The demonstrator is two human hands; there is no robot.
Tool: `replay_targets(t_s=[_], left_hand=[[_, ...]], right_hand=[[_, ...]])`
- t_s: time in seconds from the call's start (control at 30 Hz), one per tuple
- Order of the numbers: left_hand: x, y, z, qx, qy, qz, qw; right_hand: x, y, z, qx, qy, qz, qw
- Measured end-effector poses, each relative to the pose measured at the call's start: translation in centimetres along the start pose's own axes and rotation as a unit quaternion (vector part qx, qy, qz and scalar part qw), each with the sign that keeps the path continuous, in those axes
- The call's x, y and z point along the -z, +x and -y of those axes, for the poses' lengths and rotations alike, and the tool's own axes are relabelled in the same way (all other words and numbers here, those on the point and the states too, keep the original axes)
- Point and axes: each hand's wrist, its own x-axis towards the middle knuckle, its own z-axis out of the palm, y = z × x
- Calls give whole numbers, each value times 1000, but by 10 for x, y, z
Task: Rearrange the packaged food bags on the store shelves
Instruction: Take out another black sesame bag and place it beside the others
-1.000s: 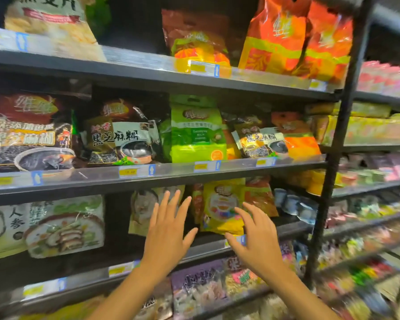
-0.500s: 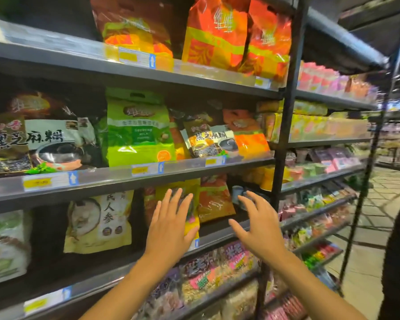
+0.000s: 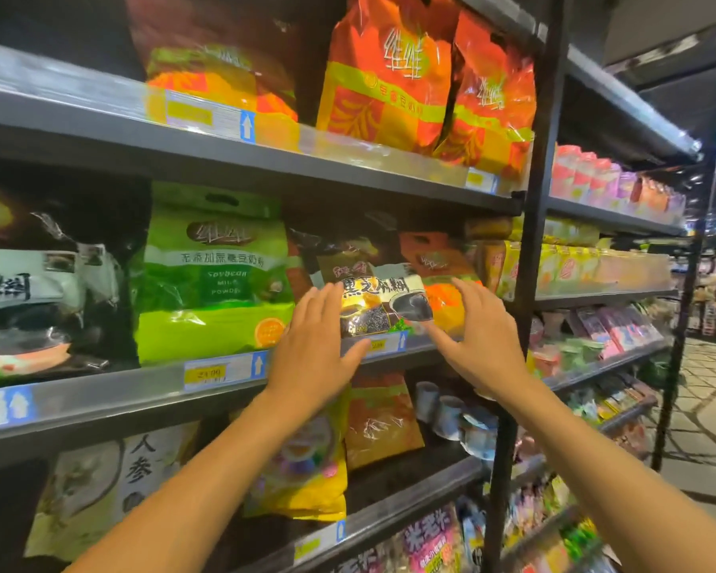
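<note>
Left hand [image 3: 313,349]: fingers [image 3: 327,297] straight and close together, thumb splayed out to the side. The tips overlap the left edge of a glossy dark-brown plastic bag [image 3: 373,299] with a white label band and a bowl picture. Can't tell if there's contact.

Right hand [image 3: 478,341]: fingers [image 3: 468,291] slightly curved and a bit spread, thumb pointing in toward the bag's lower right corner. Nothing gripped. Both palms face the shelf, one either side of the bag.

The dark bag stands upright at the front of the grey metal middle shelf [image 3: 120,390], its bottom behind the price rail. Just left of it is a bright green soybean-milk-powder bag [image 3: 211,283], and just right, partly behind it, an orange plastic bag [image 3: 435,262].

A yellow price tag [image 3: 209,372] sits on the rail under the green bag. On the shelf above are tall red-orange foil bags [image 3: 385,76]. On the shelf below, under the forearms, are a yellow bag [image 3: 306,481] and an orange crinkled bag [image 3: 383,419]. A black steel upright [image 3: 530,241] closes the bay just right of the right hand.
</note>
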Motion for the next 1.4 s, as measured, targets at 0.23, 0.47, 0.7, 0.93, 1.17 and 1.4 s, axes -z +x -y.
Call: replay_targets(t_s=[0.23, 0.47, 0.7, 0.93, 1.17, 1.4], left_hand=[[1, 50, 3, 128, -130, 58, 982], [-10, 90, 8, 267, -34, 252, 930], [-22, 102, -1, 317, -33, 252, 914], [-33, 100, -1, 344, -67, 184, 918], [-20, 113, -20, 340, -136, 65, 928], [-8, 99, -40, 377, -392, 40, 838]], right_hand=[[-37, 63, -17, -32, 26, 35, 999], [-77, 112, -37, -85, 109, 174, 975], [-103, 132, -49, -116, 153, 238, 952], [-112, 133, -57, -122, 299, 232, 917], [-102, 153, -54, -131, 405, 201, 882], [-74, 137, -57, -120, 474, 189, 852]])
